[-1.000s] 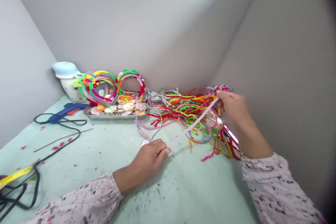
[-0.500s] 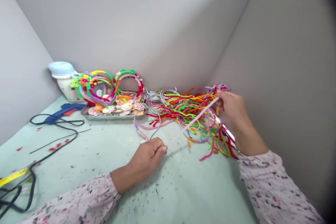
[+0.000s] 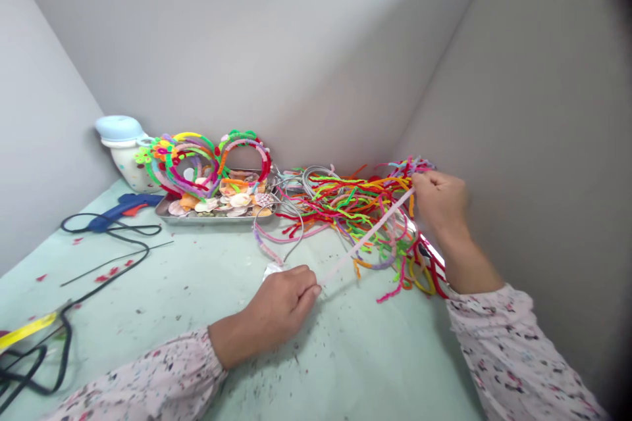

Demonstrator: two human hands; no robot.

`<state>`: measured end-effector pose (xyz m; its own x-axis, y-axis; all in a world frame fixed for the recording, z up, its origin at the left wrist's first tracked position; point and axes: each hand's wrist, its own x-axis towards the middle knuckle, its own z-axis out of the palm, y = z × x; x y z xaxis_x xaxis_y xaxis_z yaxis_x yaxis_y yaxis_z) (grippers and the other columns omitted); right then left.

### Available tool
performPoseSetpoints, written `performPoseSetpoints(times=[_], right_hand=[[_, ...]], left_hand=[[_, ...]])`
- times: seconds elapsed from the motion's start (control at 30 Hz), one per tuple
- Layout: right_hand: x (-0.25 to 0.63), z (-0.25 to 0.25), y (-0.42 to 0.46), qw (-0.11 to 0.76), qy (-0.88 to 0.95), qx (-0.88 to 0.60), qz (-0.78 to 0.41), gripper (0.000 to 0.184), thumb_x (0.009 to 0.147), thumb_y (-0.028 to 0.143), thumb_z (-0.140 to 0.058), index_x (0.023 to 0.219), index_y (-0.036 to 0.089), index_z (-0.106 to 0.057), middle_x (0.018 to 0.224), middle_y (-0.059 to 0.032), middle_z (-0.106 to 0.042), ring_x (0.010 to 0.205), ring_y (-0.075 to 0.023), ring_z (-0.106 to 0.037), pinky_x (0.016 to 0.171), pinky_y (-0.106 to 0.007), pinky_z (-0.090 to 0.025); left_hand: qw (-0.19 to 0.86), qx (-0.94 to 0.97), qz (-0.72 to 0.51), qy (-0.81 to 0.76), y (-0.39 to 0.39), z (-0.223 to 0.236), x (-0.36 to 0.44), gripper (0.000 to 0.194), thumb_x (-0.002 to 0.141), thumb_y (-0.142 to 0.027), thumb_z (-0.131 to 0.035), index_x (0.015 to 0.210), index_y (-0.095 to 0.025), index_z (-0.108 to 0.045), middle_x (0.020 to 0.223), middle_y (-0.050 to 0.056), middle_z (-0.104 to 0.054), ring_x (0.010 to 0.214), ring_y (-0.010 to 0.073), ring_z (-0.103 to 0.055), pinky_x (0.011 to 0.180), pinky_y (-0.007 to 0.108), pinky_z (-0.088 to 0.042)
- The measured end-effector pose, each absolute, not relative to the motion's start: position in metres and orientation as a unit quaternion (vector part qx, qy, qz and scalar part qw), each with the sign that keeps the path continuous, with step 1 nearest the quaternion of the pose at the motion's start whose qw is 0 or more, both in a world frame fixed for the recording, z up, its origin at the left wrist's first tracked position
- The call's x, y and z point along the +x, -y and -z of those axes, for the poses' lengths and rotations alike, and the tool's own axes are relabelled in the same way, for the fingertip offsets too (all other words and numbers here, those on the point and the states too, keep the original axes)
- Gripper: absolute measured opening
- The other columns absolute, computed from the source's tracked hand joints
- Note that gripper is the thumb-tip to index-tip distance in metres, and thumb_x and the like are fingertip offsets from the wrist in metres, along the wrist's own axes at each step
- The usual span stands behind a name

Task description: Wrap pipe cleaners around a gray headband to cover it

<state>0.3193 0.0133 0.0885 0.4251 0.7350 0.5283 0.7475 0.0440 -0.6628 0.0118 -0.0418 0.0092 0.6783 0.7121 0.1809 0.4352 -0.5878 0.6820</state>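
A pale pink pipe cleaner (image 3: 366, 237) stretches straight between my two hands. My left hand (image 3: 279, 306) is closed on its lower end, low over the table. Up to the right, my right hand (image 3: 441, 207) pinches the other end, in front of the heap of coloured pipe cleaners (image 3: 345, 200). Just beyond my left hand lies a headband (image 3: 269, 247), partly wrapped in pink and lilac, with a small white piece (image 3: 272, 269) beside it. What lies inside either fist is hidden.
A metal tray (image 3: 217, 220) of seashells, with colourful wrapped headbands (image 3: 190, 168) on it, stands at the back. Left of it are a blue glue gun (image 3: 121, 209), a white cup (image 3: 131, 161) with a blue lid, and a black cord (image 3: 66, 342). Grey walls enclose the table.
Both hands have shifted slightly to the right, still holding the pipe cleaner taut. The view has moved a little; more of the white piece by the headband shows.
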Motion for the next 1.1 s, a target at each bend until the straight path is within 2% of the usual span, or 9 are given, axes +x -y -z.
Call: performPoseSetpoints(times=[0.1,0.17,0.33,0.53,0.73,1.1], right_hand=[[0.318,-0.092,-0.015,0.472,0.532,-0.703,0.010,0.038,0.081,0.037,-0.054,0.049,0.019,-0.047,0.044,0.0026,-0.040,0.044,-0.0105,-0.036,0.042,-0.025,-0.022],[0.318,-0.093,-0.016,0.460,0.540,-0.704,-0.012,0.039,0.083,0.041,-0.053,0.051,0.019,-0.052,0.045,0.0021,-0.046,0.043,-0.0105,-0.039,0.042,-0.024,-0.026],[0.320,-0.092,-0.015,0.527,0.513,-0.672,-0.089,0.033,0.084,0.040,-0.055,0.057,0.020,-0.057,0.043,0.0033,-0.047,0.038,-0.0093,-0.039,0.039,-0.024,-0.029],[0.316,-0.095,-0.016,0.589,0.478,-0.628,-0.176,0.033,0.080,0.040,-0.062,0.053,0.021,-0.056,0.046,0.0011,-0.050,0.037,-0.0084,-0.040,0.034,-0.022,-0.028],[0.311,-0.099,-0.014,0.605,0.457,-0.623,-0.193,0.025,0.072,0.033,-0.070,0.056,0.018,-0.058,0.043,0.0054,-0.044,0.038,-0.0059,-0.034,0.035,-0.020,-0.024],[0.321,-0.094,-0.017,0.629,0.453,-0.585,-0.239,0.021,0.073,0.028,-0.067,0.058,0.019,-0.056,0.048,0.0047,-0.046,0.043,-0.0060,-0.040,0.037,-0.018,-0.027]], left_hand=[[0.433,0.785,-0.276,-0.347,0.036,-0.004,0.010,0.027,0.091,-0.032,-0.042,0.074,-0.016,-0.056,0.071,0.000,-0.053,0.068,0.0130,-0.049,0.065,0.024,-0.037],[0.509,0.719,-0.303,-0.363,0.032,-0.002,0.009,0.027,0.089,-0.037,-0.046,0.082,-0.015,-0.060,0.072,0.000,-0.055,0.063,0.0114,-0.047,0.059,0.023,-0.036],[0.625,0.612,-0.330,-0.354,0.025,-0.004,0.009,0.025,0.083,-0.036,-0.053,0.084,-0.013,-0.062,0.072,0.000,-0.058,0.056,0.0085,-0.043,0.053,0.021,-0.034],[0.634,0.616,-0.314,-0.348,0.028,-0.005,0.007,0.025,0.082,-0.035,-0.053,0.071,-0.014,-0.057,0.064,-0.001,-0.054,0.055,0.0084,-0.042,0.053,0.021,-0.033],[0.608,0.648,-0.287,-0.359,0.029,0.001,0.004,0.028,0.085,-0.035,-0.048,0.068,-0.015,-0.055,0.061,-0.002,-0.051,0.055,0.0090,-0.041,0.054,0.021,-0.031],[0.564,0.641,-0.345,-0.390,0.030,-0.008,0.004,0.037,0.086,-0.037,-0.042,0.056,-0.016,-0.045,0.051,-0.004,-0.037,0.049,0.0087,-0.033,0.049,0.023,-0.024]])
